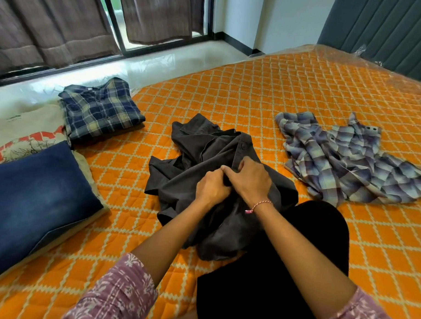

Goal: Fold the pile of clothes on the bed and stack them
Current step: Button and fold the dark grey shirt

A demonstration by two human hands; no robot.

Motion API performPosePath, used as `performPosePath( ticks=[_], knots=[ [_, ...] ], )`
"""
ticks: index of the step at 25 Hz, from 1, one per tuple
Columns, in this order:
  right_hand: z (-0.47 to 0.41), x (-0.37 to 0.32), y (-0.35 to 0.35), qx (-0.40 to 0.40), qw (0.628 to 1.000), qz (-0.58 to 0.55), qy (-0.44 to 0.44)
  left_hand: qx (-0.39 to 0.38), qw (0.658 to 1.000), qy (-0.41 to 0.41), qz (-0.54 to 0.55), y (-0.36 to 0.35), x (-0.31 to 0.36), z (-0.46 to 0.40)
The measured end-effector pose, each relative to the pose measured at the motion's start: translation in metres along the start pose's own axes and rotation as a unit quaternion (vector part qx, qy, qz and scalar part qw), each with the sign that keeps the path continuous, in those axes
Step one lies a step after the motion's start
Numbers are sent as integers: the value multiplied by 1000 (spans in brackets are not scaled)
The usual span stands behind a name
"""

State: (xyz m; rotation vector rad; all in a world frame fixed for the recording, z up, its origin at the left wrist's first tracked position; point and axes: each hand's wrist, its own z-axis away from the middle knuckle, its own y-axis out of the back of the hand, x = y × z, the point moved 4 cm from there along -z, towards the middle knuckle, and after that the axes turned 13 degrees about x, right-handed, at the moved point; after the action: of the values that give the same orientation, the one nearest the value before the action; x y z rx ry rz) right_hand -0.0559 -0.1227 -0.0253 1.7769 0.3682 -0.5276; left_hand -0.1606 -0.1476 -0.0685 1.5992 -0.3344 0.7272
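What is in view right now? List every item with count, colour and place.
dark grey shirt: 1, crumpled, centre of the bed
pale plaid shirt: 1, blue-grey, unfolded, right of it
navy plaid shirt: 1, folded, far left
jeans: 1, blue, folded, near left
printed T-shirt: 1, beige with red print, under the jeans
bed cover: 1, orange quilted
curtains: brown, at the window
left hand: grips the grey shirt
right hand: pinches the grey shirt

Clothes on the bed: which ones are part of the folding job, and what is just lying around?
Part of the job:
- dark grey shirt, gripped by the left hand and right hand
- crumpled purple plaid shirt
- folded blue plaid shirt
- folded jeans
- cream printed T-shirt

Just lying about:
- curtains
- headboard
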Motion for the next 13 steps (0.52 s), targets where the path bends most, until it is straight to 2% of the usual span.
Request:
performPosePath(
  ticks=[4,8,10,13],
  knots=[
    [1,16,-4,-50,997,48,-29,16,1000,20,-15,-8,-9,6],
    [-9,45,-3,-38,988,-76,-132,16,999,29,-24,-12,-12,-4],
    [-11,59,-8,-36,965,-150,-213,25,999,33,-29,-14,-7,-8],
    [-9,70,-23,-62,887,-285,-358,34,995,19,-89,-20,1,-9]
  ],
)
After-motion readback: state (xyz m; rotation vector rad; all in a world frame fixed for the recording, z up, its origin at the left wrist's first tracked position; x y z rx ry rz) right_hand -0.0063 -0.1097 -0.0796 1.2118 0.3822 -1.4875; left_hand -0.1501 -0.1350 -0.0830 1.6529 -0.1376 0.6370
